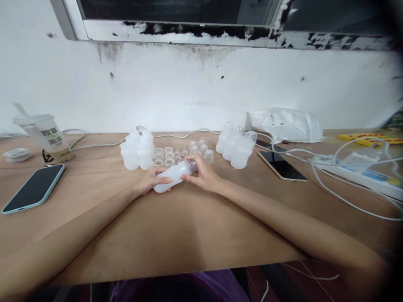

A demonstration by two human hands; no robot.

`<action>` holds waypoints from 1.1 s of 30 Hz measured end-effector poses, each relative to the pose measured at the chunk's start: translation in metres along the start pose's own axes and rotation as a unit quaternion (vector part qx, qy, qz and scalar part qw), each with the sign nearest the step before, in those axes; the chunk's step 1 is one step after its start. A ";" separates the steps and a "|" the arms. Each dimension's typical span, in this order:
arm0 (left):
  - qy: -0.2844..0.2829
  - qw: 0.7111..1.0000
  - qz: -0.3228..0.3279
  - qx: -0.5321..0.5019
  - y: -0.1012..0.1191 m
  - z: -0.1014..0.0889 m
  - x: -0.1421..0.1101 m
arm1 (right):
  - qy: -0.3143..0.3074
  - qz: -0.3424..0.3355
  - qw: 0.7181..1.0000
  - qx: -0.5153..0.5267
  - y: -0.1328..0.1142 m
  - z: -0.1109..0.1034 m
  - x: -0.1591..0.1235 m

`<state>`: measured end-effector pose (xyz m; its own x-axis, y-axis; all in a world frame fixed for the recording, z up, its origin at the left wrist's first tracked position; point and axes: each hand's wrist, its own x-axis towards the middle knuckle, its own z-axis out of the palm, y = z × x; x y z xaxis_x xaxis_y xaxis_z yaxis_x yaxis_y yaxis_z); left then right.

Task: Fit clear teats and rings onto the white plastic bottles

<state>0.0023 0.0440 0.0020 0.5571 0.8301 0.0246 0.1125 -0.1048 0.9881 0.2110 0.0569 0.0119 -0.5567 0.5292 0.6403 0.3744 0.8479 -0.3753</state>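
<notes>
A whitish translucent baby bottle (169, 179) lies tilted between my two hands, above the near part of the table. My left hand (154, 181) wraps round its body, thumb on top. At the clear cap end, my right hand (203, 173) closes its fingers round the top of the bottle. Just behind stand white collar rings (164, 156), small clear nipples (181, 155) and clear domed caps (200, 148) in rows. Bottles without caps (137, 150) stand grouped at the left. Capped bottles (236, 147) form a group at the right.
On the left of the wooden table (182, 235) are a drink cup (47, 136) and a phone (34, 188). A second phone (281, 165), a plastic bag (286, 123) and a power strip (362, 172) with looping white cables are on the right. A wall rises behind.
</notes>
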 end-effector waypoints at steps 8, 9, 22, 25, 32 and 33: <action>0.001 0.998 0.040 0.049 0.000 0.002 0.004 | -0.084 -0.053 0.989 -0.111 -0.016 -0.035 0.008; 0.017 0.996 0.054 0.067 0.000 0.003 0.005 | -0.093 -0.038 0.984 -0.144 -0.021 -0.047 0.008; -0.004 0.989 0.032 0.147 -0.001 0.008 0.007 | -0.161 0.345 0.780 -0.496 -0.005 -0.150 -0.019; -0.008 0.988 0.042 0.150 -0.003 0.007 0.007 | -0.155 0.362 0.779 -0.488 0.006 -0.150 -0.016; -0.010 0.987 0.041 0.154 -0.004 0.007 0.008 | -0.165 0.361 0.795 -0.459 0.018 -0.155 -0.016; -0.010 0.987 0.040 0.154 -0.004 0.007 0.008 | -0.164 0.356 0.797 -0.458 0.019 -0.154 -0.017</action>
<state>0.0120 0.0468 -0.0025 0.5898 0.8021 0.0940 0.3116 -0.3334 0.8898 0.3420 0.0598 0.0973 -0.0685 0.9739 0.2164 0.9834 0.0295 0.1789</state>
